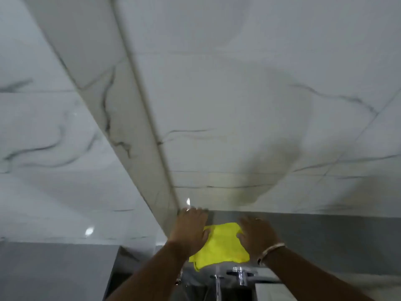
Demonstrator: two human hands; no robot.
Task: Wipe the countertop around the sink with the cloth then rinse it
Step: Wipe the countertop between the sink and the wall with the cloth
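While your view tilts up at the marble-tiled wall [217, 105], your left hand [191, 229] and right hand [257, 234] lie spread flat on either edge of the yellow cloth [221, 246], which rests on the grey ledge [325, 235] just behind the chrome tap [239, 274].

white marble-look wall tiles [217, 94] with thin dark veins fill most of the blurred view. a tiled column edge [121, 109] runs diagonally from upper left down to the centre. a grey band [325, 240] lies below the tiles. small light glints [89, 231] show lower left. chrome tap fittings [239, 274], possibly, sit at the bottom.
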